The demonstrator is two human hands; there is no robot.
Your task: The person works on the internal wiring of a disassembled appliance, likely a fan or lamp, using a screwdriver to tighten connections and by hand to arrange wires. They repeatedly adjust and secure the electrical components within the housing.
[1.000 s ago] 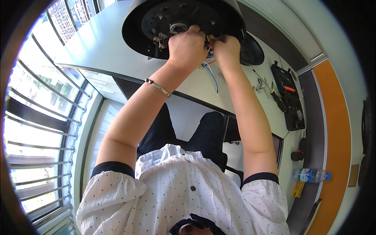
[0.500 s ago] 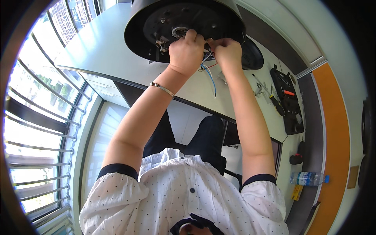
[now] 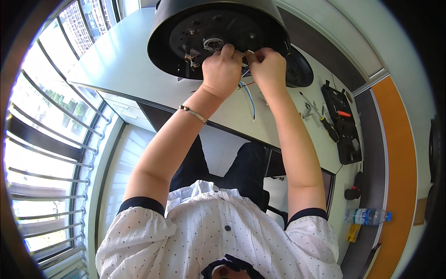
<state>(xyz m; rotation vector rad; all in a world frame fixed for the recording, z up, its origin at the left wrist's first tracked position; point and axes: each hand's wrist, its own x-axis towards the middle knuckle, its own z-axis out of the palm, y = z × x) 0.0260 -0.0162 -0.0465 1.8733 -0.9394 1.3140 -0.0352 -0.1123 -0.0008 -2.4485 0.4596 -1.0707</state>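
Observation:
A black round appliance housing (image 3: 160,49) lies tipped on its side, its open underside toward me. Inside it are a dark metal plate (image 3: 186,23), a white ring-shaped fitting (image 3: 213,43) and metal terminals (image 3: 191,59). My left hand (image 3: 223,69) is closed with bent fingers against the lower part of the underside; what it grips is hidden. Beside it, my right hand (image 3: 267,67) pinches thumb and finger together on a thin wire with a small pale end. Blue, white and red wires (image 3: 247,95) hang below the hands onto the table.
A black round lid-like part (image 3: 299,69) lies right of the housing. Farther right are a yellow-and-black screwdriver (image 3: 331,131), small metal parts (image 3: 306,110) and an open black tool case (image 3: 346,132). A water bottle (image 3: 367,216) and a yellow packet (image 3: 353,232) lie near the right wall.
The housing has tilted slightly or shifted a little in view. Both hands stay close together at its underside, with small finger movements; a pale end now shows at my right fingertips.

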